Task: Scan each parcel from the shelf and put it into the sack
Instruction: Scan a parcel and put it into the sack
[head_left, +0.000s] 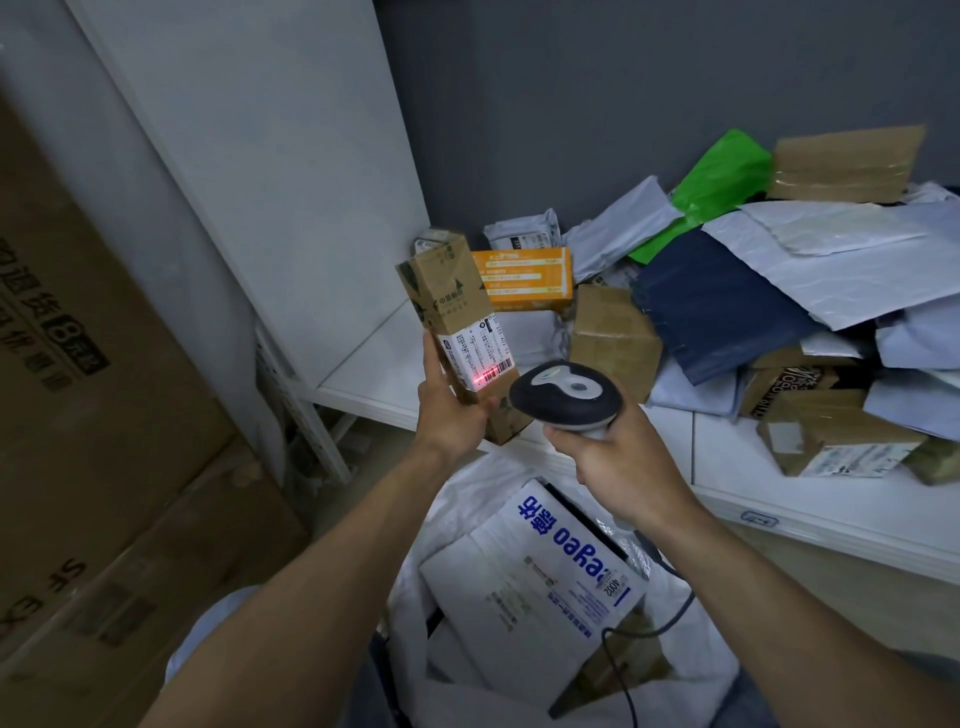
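Left hand (449, 410), parcel (452, 296); right hand (613, 457), scanner (563, 392); white shelf (379, 379); grey wall (623, 104)

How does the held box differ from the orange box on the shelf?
The brown box is held nearly upright in the left hand; the orange box lies flat on the shelf. Red scan light hits the brown box's label, not the orange box. Both are oblong.
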